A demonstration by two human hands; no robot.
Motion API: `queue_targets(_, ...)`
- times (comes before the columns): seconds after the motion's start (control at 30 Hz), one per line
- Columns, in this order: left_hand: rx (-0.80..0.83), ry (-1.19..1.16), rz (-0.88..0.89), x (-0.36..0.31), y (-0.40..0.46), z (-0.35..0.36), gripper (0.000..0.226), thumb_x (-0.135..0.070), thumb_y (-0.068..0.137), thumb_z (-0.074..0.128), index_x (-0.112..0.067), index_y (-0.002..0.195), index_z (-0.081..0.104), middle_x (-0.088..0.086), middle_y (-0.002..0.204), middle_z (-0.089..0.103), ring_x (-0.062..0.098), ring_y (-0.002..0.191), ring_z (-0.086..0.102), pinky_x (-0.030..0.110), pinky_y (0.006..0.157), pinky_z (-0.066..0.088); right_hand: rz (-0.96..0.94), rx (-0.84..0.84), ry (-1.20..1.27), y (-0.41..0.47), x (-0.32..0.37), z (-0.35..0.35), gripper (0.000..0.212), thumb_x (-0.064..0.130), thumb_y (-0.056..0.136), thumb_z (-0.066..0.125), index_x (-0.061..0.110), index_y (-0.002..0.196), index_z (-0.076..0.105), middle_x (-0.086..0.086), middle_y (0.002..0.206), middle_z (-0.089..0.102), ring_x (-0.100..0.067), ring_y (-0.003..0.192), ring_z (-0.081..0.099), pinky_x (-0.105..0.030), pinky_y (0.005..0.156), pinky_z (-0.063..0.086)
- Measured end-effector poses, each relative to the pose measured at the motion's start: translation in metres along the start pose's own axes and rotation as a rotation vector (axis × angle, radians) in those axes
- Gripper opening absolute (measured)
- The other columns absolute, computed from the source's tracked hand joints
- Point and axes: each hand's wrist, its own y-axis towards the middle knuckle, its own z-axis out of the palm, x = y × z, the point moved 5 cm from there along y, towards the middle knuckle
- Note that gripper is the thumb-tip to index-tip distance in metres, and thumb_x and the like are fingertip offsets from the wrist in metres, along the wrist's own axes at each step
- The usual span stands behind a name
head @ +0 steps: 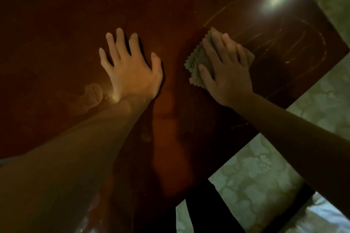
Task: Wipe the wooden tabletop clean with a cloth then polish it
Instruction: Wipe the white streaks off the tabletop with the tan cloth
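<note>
A folded green cloth [200, 62] is pressed flat onto the dark wooden desk [56, 24] under the spread right hand [226, 71], at three o'clock from the left hand [130, 66], which is laid empty with fingers splayed wide.

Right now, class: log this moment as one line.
right hand: flat on cloth | left hand: flat on table | streaks: remain
</note>
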Motion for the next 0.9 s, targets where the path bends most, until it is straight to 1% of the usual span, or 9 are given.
queue_targets(0.17, -0.007, 0.067, 0.005, -0.003, 0.000, -0.001, 0.066, -0.051, 0.100, 0.027, -0.013, 0.153, 0.031, 0.017, 0.165, 0.018, 0.035, 0.154, 0.007, 0.058, 0.122, 0.006, 0.064, -0.065, 0.093, -0.044, 0.081, 0.009, 0.068, 0.052, 0.103, 0.027, 0.016, 0.162, 0.024, -0.011, 0.170, 0.020, -0.033, 0.157, 0.014, -0.056, 0.125, 0.013)
queue_targets(0.3, -0.038, 0.099, 0.014, -0.002, -0.001, -0.001, 0.064, -0.050, 0.101, 0.028, -0.012, 0.152, 0.034, 0.018, 0.163, 0.024, 0.037, 0.153, 0.012, 0.058, 0.121, 0.010, 0.057, -0.036, 0.191, -0.089, 0.147, 0.027, 0.072, 0.048, 0.102, 0.033, 0.008, 0.161, 0.021, -0.011, 0.170, 0.018, -0.028, 0.159, 0.006, -0.054, 0.126, 0.006)
queue_targets(0.4, -0.045, 0.095, 0.016, -0.005, -0.001, -0.001, 0.064, -0.051, 0.101, 0.028, -0.012, 0.151, 0.035, 0.018, 0.162, 0.025, 0.037, 0.152, 0.013, 0.059, 0.121, 0.011, -0.040, -0.016, 0.167, -0.080, 0.123, 0.025, 0.072, 0.053, 0.099, 0.036, 0.014, 0.160, 0.026, -0.008, 0.169, 0.024, -0.027, 0.157, 0.014, -0.052, 0.125, 0.008)
queue_targets(0.47, -0.037, 0.084, 0.014, -0.004, -0.001, 0.000, 0.064, -0.051, 0.101, 0.027, -0.012, 0.151, 0.034, 0.018, 0.163, 0.023, 0.037, 0.153, 0.011, 0.059, 0.121, 0.009, -0.040, -0.002, 0.127, -0.066, 0.083, 0.021, 0.073, 0.057, 0.100, 0.030, 0.019, 0.161, 0.025, -0.007, 0.170, 0.021, -0.028, 0.157, 0.014, -0.052, 0.124, 0.009)
queue_targets(0.6, -0.048, 0.083, 0.006, -0.002, 0.000, 0.001, 0.064, -0.052, 0.101, 0.028, -0.013, 0.151, 0.033, 0.018, 0.163, 0.023, 0.036, 0.153, 0.010, 0.059, 0.122, 0.009, 0.185, -0.022, 0.087, -0.033, 0.007, 0.009, 0.072, 0.057, 0.102, 0.023, 0.020, 0.164, 0.017, -0.007, 0.171, 0.013, -0.028, 0.158, 0.007, -0.052, 0.127, 0.006)
queue_targets(0.67, -0.055, 0.092, 0.008, -0.003, 0.000, 0.001, 0.064, -0.052, 0.101, 0.028, -0.013, 0.151, 0.034, 0.018, 0.163, 0.023, 0.036, 0.153, 0.011, 0.058, 0.122, 0.009, 0.338, -0.069, 0.127, -0.026, 0.011, 0.007, 0.070, 0.054, 0.103, 0.022, 0.019, 0.164, 0.016, -0.007, 0.172, 0.011, -0.028, 0.159, 0.005, -0.053, 0.127, 0.006)
queue_targets(0.73, -0.056, 0.096, 0.012, -0.003, 0.000, 0.000, 0.063, -0.052, 0.101, 0.028, -0.013, 0.151, 0.035, 0.018, 0.163, 0.024, 0.036, 0.153, 0.012, 0.058, 0.122, 0.010, 0.424, -0.107, 0.157, -0.033, 0.045, 0.009, 0.069, 0.052, 0.103, 0.022, 0.018, 0.164, 0.016, -0.009, 0.171, 0.012, -0.030, 0.158, 0.007, -0.056, 0.126, 0.009)
queue_targets(0.83, -0.069, 0.091, 0.021, -0.002, -0.001, 0.001, 0.063, -0.051, 0.100, 0.029, -0.012, 0.150, 0.036, 0.018, 0.162, 0.026, 0.037, 0.152, 0.014, 0.059, 0.121, 0.011, 0.191, -0.095, 0.183, -0.067, 0.111, 0.019, 0.068, 0.051, 0.102, 0.029, 0.018, 0.162, 0.025, -0.009, 0.169, 0.021, -0.030, 0.157, 0.013, -0.055, 0.125, 0.008)
queue_targets(0.9, -0.083, 0.089, 0.025, -0.002, -0.001, 0.001, 0.063, -0.050, 0.100, 0.030, -0.012, 0.149, 0.037, 0.019, 0.161, 0.027, 0.038, 0.152, 0.015, 0.059, 0.121, 0.012, 0.022, -0.080, 0.185, -0.094, 0.128, 0.024, 0.066, 0.050, 0.101, 0.038, 0.020, 0.160, 0.031, -0.007, 0.168, 0.027, -0.029, 0.157, 0.015, -0.053, 0.125, 0.009)
